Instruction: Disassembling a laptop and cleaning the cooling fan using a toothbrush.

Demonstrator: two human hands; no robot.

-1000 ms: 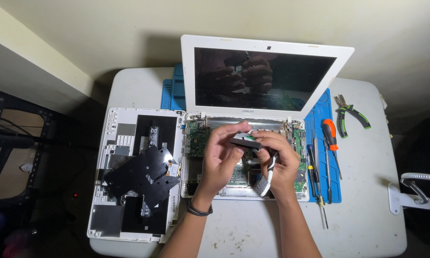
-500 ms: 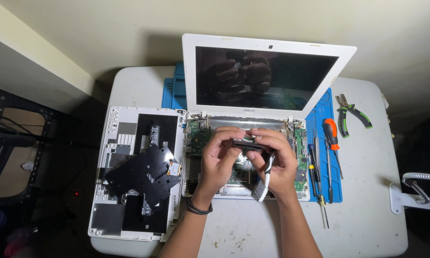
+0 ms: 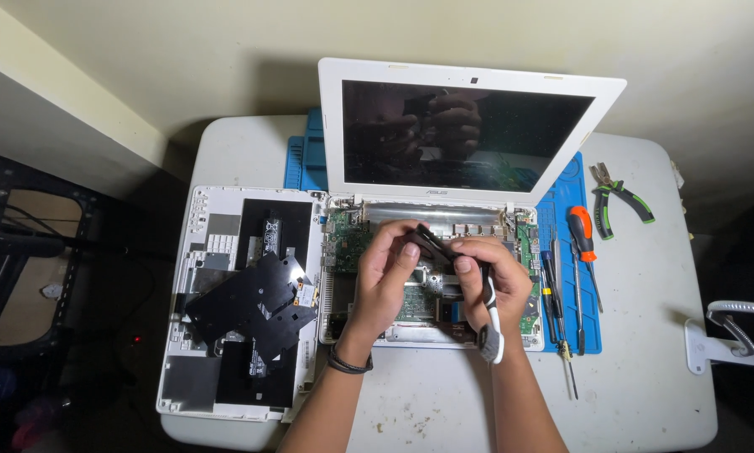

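Hands [image 3: 440, 273] both pinch my small flat black part [image 3: 434, 244] over the opened white laptop's circuit board [image 3: 348, 239], its long axis slanting far-left to near-right, a white-handled brush [image 3: 491, 323] in my right.

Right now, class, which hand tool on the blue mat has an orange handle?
The orange-handled screwdriver, lying nearest the mat's right edge; the slim drivers beside it are dark or metallic.

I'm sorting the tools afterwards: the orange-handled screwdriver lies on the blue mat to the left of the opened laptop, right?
Not quite. The orange-handled screwdriver does lie on the blue mat, but to the right of the opened laptop, as the head view shows. On the laptop's left lies the removed white cover.
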